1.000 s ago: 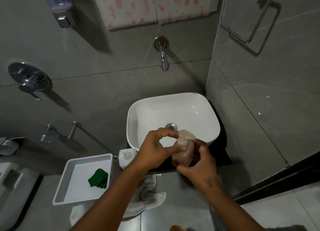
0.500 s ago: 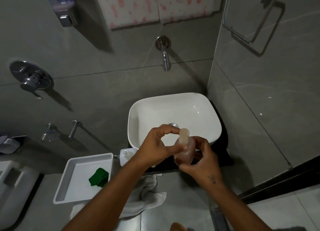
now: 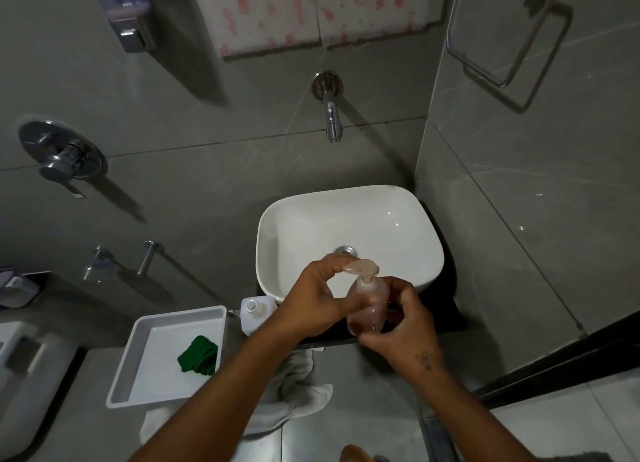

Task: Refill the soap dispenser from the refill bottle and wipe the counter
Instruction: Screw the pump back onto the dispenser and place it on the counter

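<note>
Over front edge of basin [image 3: 349,215], soap dispenser [image 3: 367,309] is held upright. Body is wrapped by curled fingers of right hand [image 3: 403,323]; pump head [image 3: 362,266] is pinched by left hand [image 3: 317,297]. Plastic judged light, smooth, likely slippery; firm mid-body hold advised. Refill bottle [image 3: 255,314] is stood just beside basin.

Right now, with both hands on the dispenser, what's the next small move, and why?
Probably keep twisting the pump head off. The left hand pinches it while the right hand holds the dispenser in front of the sink. The pump looks seated, and the refill bottle waits beside the sink.
</note>
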